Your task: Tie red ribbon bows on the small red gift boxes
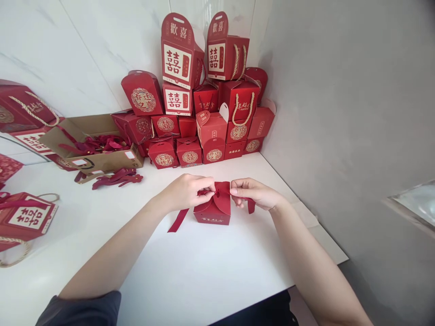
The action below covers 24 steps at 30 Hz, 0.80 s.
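A small red gift box (212, 216) with pale lettering on its front stands upright on the white table, its curved top flaps folded over. A dark red ribbon (178, 221) runs across the top of the box. My left hand (195, 190) pinches the ribbon at the box's top left, and its loose tail hangs beside the box. On the other side, my right hand (253, 192) grips the ribbon between thumb and fingers, with a short end hanging below. Whether a knot lies at the middle is too small to tell.
Stacked red gift boxes (207, 131) line the wall behind. A cardboard box (105, 160) at the left holds dark red ribbons (105, 144), and more ribbon pieces (118, 178) lie before it. More red boxes (30, 217) stand at far left. The white table's edge (319, 228) runs along the right.
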### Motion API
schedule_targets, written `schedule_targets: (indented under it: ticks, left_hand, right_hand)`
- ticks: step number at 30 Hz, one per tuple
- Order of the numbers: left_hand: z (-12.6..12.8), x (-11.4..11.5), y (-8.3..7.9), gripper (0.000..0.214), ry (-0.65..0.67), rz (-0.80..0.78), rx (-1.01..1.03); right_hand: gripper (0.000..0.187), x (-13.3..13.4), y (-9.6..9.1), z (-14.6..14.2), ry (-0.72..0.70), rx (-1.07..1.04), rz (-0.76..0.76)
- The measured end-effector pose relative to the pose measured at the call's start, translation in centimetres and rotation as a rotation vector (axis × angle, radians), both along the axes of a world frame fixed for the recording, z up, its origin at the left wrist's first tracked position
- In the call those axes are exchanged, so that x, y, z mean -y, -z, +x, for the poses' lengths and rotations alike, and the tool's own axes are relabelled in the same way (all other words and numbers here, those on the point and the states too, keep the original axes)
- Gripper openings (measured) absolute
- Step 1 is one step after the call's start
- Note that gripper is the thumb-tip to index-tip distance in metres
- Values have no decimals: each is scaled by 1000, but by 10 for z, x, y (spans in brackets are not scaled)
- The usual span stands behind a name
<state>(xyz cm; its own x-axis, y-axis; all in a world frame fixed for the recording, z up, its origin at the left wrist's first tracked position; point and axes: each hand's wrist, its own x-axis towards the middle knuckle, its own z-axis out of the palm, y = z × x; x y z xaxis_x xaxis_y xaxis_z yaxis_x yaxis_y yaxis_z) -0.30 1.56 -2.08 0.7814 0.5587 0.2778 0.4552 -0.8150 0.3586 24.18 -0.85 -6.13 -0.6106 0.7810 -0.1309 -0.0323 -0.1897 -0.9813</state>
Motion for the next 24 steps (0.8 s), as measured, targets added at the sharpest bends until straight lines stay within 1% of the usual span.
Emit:
schedule_targets:
  ticks: [1,3,7,9,13,17,20,24]
  left_hand:
    - [0,0,-1,5,-12,-57,4]
    - [-1,-2,-4,3,-44,-228,30]
    - [-4,-6,-11,25,-127,-633,75]
    - [-6,-8,-13,27,-151,-760,68]
    - [-11,-13,-14,27,-162,-860,38]
    - [-17,-17,-17,26,-113,-947,-49]
    - [-22,-20,-20,25,-79,-957,-95]
    - [-28,-24,-22,24,-64,-970,-126]
  right_hand:
    - [35,0,0,0,17,2,-2]
    - [35,0,0,-1,41,17,11]
    - [35,0,-3,4,77,125,118]
    - [35,0,-7,8,84,193,147]
    - [36,0,-9,16,82,256,160]
    - [32,-3,-4,20,61,235,164]
    - [30,-4,-3,22,50,224,167]
    - [29,-3,-5,26,24,235,182]
